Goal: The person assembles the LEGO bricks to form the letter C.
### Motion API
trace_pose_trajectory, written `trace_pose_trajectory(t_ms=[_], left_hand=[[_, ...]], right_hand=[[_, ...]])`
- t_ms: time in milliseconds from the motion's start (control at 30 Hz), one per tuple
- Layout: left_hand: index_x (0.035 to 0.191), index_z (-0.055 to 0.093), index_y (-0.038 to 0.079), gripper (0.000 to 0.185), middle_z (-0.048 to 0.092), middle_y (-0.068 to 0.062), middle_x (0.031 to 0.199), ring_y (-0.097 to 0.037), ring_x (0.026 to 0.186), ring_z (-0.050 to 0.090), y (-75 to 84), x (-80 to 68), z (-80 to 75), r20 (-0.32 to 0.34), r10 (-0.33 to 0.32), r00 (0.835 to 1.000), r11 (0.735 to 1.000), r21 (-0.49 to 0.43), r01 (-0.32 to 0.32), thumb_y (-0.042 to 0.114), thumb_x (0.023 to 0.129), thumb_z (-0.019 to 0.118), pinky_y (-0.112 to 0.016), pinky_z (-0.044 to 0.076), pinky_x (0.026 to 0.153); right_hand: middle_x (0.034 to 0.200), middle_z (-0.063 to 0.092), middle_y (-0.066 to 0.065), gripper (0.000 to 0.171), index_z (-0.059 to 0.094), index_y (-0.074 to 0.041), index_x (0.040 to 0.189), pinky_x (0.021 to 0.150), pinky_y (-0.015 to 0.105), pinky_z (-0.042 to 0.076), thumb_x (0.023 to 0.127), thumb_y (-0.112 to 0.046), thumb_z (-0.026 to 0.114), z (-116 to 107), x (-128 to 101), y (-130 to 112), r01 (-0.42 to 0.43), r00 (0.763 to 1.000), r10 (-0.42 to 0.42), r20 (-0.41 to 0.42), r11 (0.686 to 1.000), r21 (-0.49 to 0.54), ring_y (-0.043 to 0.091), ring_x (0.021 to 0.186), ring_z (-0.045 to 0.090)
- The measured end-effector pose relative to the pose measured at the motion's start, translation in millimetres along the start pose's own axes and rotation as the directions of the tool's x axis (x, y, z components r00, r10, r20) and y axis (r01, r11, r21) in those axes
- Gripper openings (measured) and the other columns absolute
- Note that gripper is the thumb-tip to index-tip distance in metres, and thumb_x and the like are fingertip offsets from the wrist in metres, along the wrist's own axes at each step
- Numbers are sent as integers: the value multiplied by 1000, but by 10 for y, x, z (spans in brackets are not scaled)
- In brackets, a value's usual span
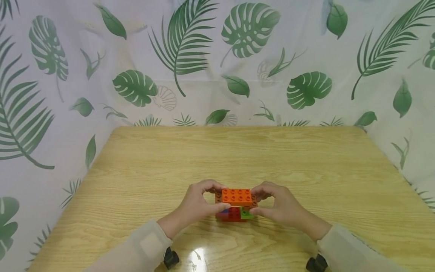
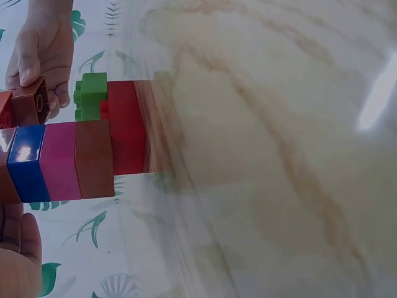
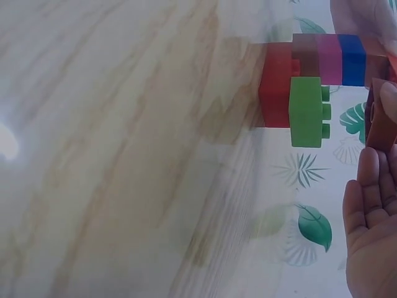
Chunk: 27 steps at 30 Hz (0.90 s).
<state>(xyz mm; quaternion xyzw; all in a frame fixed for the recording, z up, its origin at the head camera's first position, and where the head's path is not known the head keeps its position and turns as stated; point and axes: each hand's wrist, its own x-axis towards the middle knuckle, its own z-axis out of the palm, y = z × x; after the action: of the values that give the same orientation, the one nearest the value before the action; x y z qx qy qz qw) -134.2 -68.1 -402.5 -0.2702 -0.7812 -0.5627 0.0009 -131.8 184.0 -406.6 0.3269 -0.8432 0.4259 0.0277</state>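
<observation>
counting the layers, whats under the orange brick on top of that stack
Under the orange brick sit brown, pink and blue layers, a green brick at one side, and a red base on the table. Both hands' fingers cover the orange brick's ends.

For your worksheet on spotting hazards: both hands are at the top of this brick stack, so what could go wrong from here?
1. The left hand and right hand pinch only the orange brick; a pull might split the stack.
2. The green brick juts out sideways and could snap off.
3. The red base could slide on the glossy table.
</observation>
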Motion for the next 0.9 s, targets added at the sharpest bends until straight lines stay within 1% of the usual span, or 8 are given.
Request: trace_pose_trajectory(t_ms=[100, 267, 367, 533, 667, 800, 833, 900], left_hand=[[95, 62, 20, 34, 59, 11, 93, -9, 81, 52, 7, 11, -8, 8, 11, 1000, 1000, 17, -11, 34, 65, 73, -42, 43, 73], [93, 62, 20, 33, 59, 11, 93, -8, 80, 52, 14, 17, -20, 5, 29, 1000, 999, 37, -30, 35, 65, 73, -42, 43, 73], [92, 62, 21, 32, 59, 12, 93, -8, 80, 52, 13, 19, -25, 3, 28, 1000, 999, 43, -29, 34, 65, 73, -42, 43, 73], [92, 62, 21, 31, 58, 13, 92, -8, 80, 52, 24, 23, -29, 13, 26, 1000, 999, 45, -26, 34, 66, 73, -42, 43, 73], [93, 62, 21, 32, 58, 13, 90, -8, 80, 52, 31, 33, -33, 23, 45, 999, 998, 49, -46, 33, 66, 73, -42, 43, 74], [92, 62, 21, 31, 58, 13, 89, -7, 80, 52, 27, 46, -38, 26, 68, 997, 995, 69, -69, 33, 66, 73, -36, 44, 73], [92, 62, 23, 31, 58, 14, 89, -6, 80, 52, -50, 54, -25, 26, 75, 997, 993, 85, -77, 34, 65, 74, -36, 44, 72], [91, 62, 22, 31, 58, 14, 88, -6, 79, 52, -61, 58, -22, 24, 83, 996, 992, 94, -85, 34, 65, 74, -34, 45, 71]], right_hand=[[89, 53, -12, 37, 57, -20, 99, 65, 34, 47, 68, -34, 70, -6, 5, -7, 9, 1000, -9, -8, 1000, -26, 7, 76, 53], [89, 52, -13, 34, 57, -21, 99, 66, 32, 46, 70, -35, 69, -29, 37, -29, 31, 1000, -31, 0, 998, -61, 11, 75, 52], [90, 52, -13, 33, 56, -21, 99, 66, 32, 46, 71, -35, 68, -33, 60, -33, 38, 999, -37, 4, 998, -56, 10, 75, 53], [91, 53, -11, 33, 56, -20, 100, 67, 33, 47, 72, -31, 68, -15, 57, -14, 46, 999, -47, -5, 998, -36, 5, 76, 52], [92, 52, -8, 33, 56, -17, 101, 67, 34, 47, 72, -28, 68, 11, 30, 2, 55, 998, -55, -18, 998, -20, 6, 78, 52], [93, 52, -6, 33, 56, -16, 102, 67, 35, 47, 73, -27, 68, 27, 18, 8, 64, 998, -64, -30, 998, -4, 8, 80, 52], [93, 52, -6, 33, 56, -16, 102, 67, 35, 47, 73, -27, 68, 29, 16, 6, 67, 997, -67, -35, 998, -9, 8, 80, 52], [93, 52, -7, 34, 56, -16, 102, 66, 35, 47, 73, -26, 68, 31, 11, 7, 77, 996, -78, -48, 997, -22, 8, 79, 52]])
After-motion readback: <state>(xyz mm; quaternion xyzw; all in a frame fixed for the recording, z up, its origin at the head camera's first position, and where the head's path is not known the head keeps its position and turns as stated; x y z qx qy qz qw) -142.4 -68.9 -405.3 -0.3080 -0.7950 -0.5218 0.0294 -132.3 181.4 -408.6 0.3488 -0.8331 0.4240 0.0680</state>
